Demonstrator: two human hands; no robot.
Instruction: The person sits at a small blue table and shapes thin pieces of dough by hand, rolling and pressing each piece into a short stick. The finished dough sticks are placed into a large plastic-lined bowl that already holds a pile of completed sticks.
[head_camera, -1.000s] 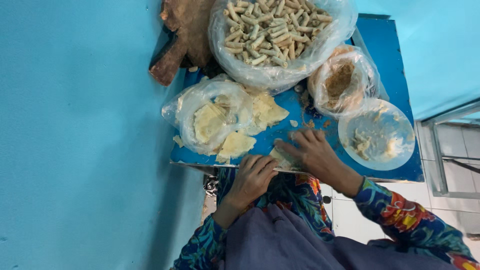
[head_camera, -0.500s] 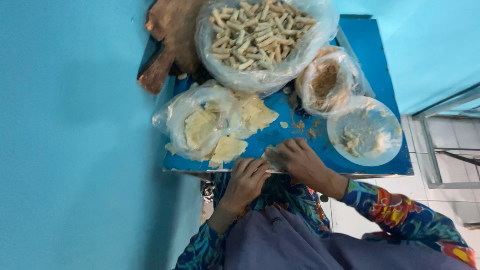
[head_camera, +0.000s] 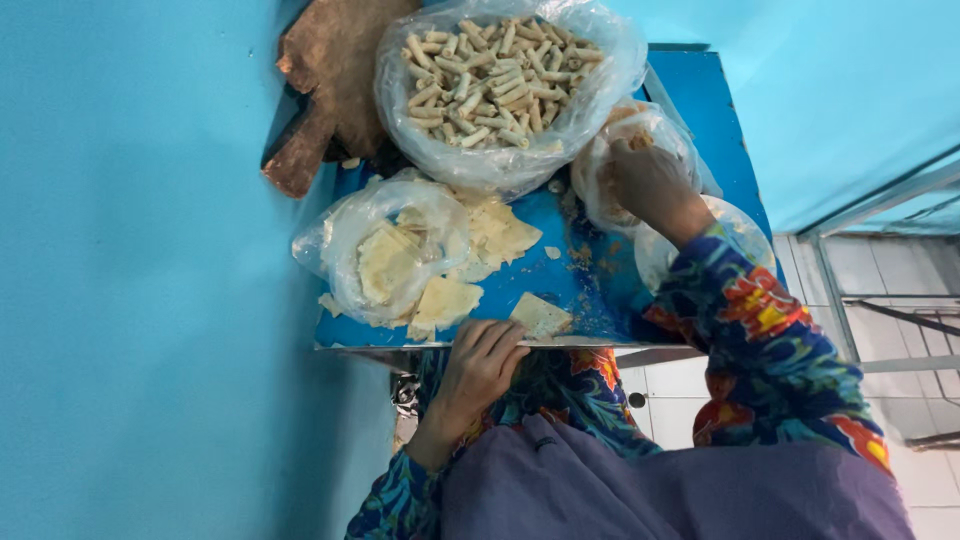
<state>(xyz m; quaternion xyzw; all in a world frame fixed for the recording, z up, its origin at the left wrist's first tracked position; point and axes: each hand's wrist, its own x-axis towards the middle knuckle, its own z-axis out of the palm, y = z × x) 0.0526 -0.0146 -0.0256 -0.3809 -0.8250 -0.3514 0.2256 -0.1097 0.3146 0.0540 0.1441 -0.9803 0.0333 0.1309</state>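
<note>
The person's left hand (head_camera: 478, 362) rests at the near edge of the blue table (head_camera: 700, 110), fingers loosely curled and apart, fingertips touching a pale square wrapper (head_camera: 541, 315) that lies flat just inside that edge; it grips nothing. The right hand (head_camera: 648, 180) reaches over to the table's right side and dips into a small plastic bag of brownish filling (head_camera: 610, 160); its fingers are hidden inside, so whether they are pinched on anything cannot be told. A round lidded tub (head_camera: 745, 235) sits under the right forearm near the right edge. A bag of stacked wrappers (head_camera: 385, 255) lies by the left edge, and a large bag of finished rolls (head_camera: 490, 75) fills the far side.
</note>
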